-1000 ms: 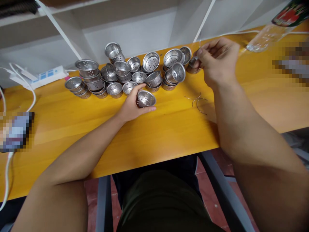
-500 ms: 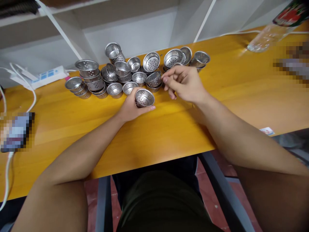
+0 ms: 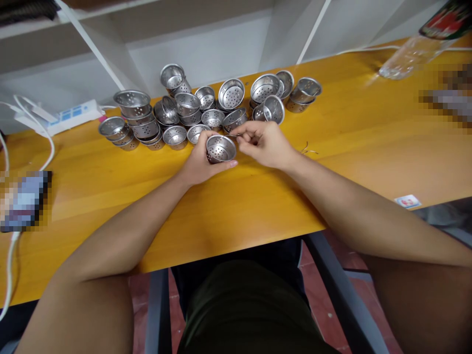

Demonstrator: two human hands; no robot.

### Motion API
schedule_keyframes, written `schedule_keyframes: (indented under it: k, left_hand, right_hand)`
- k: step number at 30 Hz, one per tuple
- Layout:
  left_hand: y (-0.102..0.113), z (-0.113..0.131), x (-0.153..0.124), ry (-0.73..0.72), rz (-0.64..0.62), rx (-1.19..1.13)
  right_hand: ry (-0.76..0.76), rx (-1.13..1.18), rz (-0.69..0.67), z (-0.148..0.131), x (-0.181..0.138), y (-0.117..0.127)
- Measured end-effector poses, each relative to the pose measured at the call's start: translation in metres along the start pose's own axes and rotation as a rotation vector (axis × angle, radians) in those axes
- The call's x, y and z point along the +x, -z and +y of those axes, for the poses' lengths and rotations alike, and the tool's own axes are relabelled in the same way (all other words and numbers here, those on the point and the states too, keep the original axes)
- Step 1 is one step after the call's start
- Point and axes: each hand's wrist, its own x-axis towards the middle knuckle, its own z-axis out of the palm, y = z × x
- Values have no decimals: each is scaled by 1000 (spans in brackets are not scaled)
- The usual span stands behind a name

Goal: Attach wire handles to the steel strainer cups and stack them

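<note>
Holding 1 perforated metal cup (image 3: 221, 149), the L grip (image 3: 199, 164) is wrapping its L side, thumb nearer & fingers behind, w/ the cup's mouth facing up. Just R of it, the R grip (image 3: 271, 145) is pinching 1 thin wire (image 3: 231, 135) btwn thumb & fingers; the wire is pointing L toward the cup's far rim, can't tell if touching. Stacked cups (image 3: 145, 130) are standing on the desk (image 3: 221, 211) just beyond the grips, some tilting. Loose wires (image 3: 309, 150) are lying just R of the R grip, partly hidden. Farther R, nr the desk's front edge, 1 small card (image 3: 407, 201) is lying; beyond it 1 clear bottle (image 3: 413, 54) is standing, well apart from both grips.
</note>
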Motion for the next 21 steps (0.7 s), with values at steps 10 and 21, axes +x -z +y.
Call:
schedule_keyframes:
  k: [10,21]
  left_hand:
    - [0,-5,0,-27,-16,28]
    - [0,-4,0,-35,-24,41]
  right_hand:
    - [13,-47,6,5,-1,-7]
    - [-5,-38,1,5,-3,-12]
